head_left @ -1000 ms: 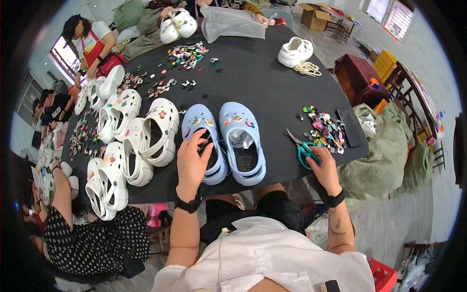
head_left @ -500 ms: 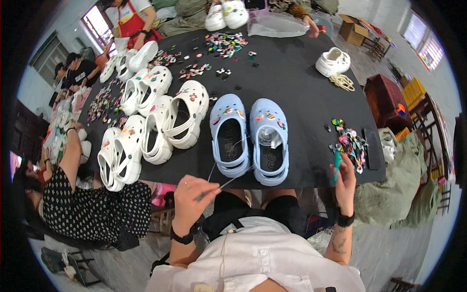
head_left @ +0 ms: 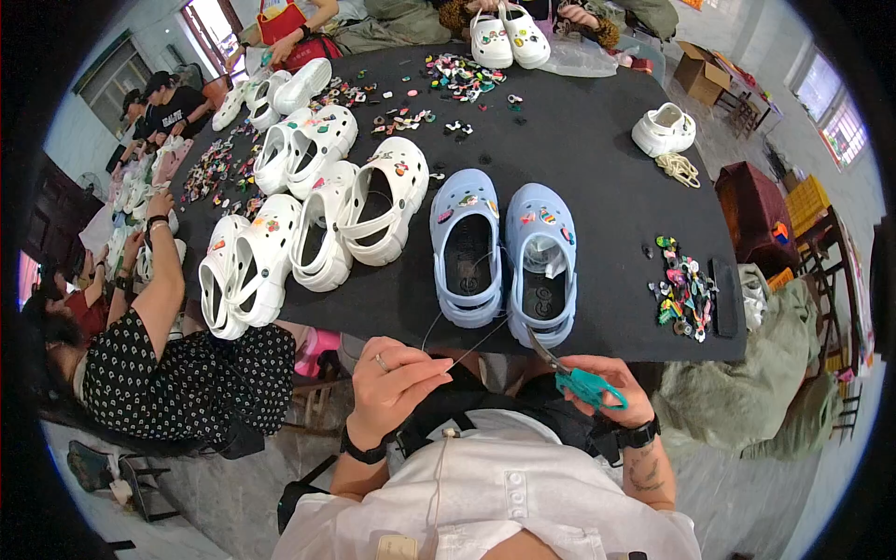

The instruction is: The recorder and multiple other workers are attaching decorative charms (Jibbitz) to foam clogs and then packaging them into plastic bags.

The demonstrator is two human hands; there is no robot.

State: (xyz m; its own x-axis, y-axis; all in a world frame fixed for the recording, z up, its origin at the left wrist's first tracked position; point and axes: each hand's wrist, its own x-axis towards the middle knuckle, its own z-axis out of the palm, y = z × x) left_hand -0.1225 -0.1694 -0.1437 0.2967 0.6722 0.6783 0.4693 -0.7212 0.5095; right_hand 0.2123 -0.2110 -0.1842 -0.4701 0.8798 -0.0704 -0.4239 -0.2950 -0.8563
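A pair of light blue clogs with colourful charms stands near the table's front edge: the left clog [head_left: 471, 311] and the right clog [head_left: 544, 327], its toe holding a bit of clear plastic. My left hand [head_left: 394, 381] is closed in a pinch on a thin, pale cord [head_left: 482, 343], which runs up to the clogs' heels. In my right hand [head_left: 633, 392] are scissors [head_left: 588, 385] with teal handles. Their dark blades point up and left, close to the right clog's heel. Whether the blades touch the cord I cannot tell.
Several white clogs [head_left: 264, 259] with charms stand to the left. Loose charms [head_left: 683, 294] and a dark phone-like slab [head_left: 724, 297] lie at the right. A small white clog [head_left: 664, 130] sits farther back beside a coil of cord [head_left: 678, 170]. Other people work around the table [head_left: 597, 243].
My right hand has brought the scissors from beside the charm pile left and down to the blue clogs' heels. My left hand still pinches the cord. The whole view has shifted slightly.
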